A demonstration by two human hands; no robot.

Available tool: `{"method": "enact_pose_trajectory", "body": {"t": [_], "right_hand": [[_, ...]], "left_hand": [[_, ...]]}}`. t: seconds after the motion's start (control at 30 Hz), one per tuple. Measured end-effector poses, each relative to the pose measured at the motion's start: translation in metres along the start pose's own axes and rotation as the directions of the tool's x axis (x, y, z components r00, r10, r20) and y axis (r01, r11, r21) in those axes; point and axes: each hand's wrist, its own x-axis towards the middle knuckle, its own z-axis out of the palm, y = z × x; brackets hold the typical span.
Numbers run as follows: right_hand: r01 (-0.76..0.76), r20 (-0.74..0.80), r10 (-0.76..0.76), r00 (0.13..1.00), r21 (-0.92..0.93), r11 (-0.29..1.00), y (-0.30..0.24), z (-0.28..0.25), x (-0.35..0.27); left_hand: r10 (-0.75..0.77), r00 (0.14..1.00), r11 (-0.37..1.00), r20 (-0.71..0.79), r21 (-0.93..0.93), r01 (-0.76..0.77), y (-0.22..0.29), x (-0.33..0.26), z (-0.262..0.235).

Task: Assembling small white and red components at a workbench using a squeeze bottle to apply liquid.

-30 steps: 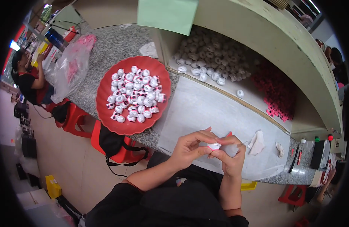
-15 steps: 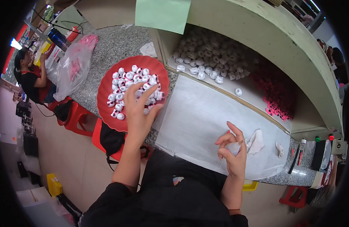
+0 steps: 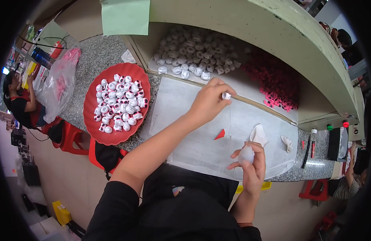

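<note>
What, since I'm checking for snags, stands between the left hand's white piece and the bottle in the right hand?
Nothing visible blocks the gap between the white piece and bottle; the red scrap lies left of it, on the white sheet.

Head-worn fisheye — looking down; near

No lettering or numbers can be read.
</note>
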Motion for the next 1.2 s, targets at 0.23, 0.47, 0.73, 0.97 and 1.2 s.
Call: {"method": "enact_pose_trajectory", "body": {"t": [0.23,0.47,0.73,0.97,1.2], "right_hand": [[0.269,-0.217,-0.236,0.947,0.137,0.953,-0.004,0.003,0.009],[0.597,-0.203,-0.614,0.762,-0.147,0.789,-0.009,0.031,0.012],[0.708,0.06,-0.738,0.672,-0.347,0.616,-0.009,0.041,-0.001],[0.638,0.174,-0.616,0.768,-0.303,0.708,-0.017,0.038,-0.004],[0.672,0.102,-0.681,0.725,-0.318,0.669,-0.009,0.043,-0.001]], "left_hand": [[-0.286,0.951,0.665,0.116,-0.69,0.284,0.024,-0.076,-0.026],[-0.27,0.963,0.384,0.008,-0.916,0.116,0.025,-0.112,-0.014],[-0.234,0.972,0.416,-0.024,-0.906,0.078,0.029,-0.116,-0.016],[-0.213,0.977,0.426,-0.007,-0.9,0.086,0.03,-0.116,-0.016],[-0.223,0.975,0.43,-0.011,-0.899,0.089,0.03,-0.117,-0.016]]}}
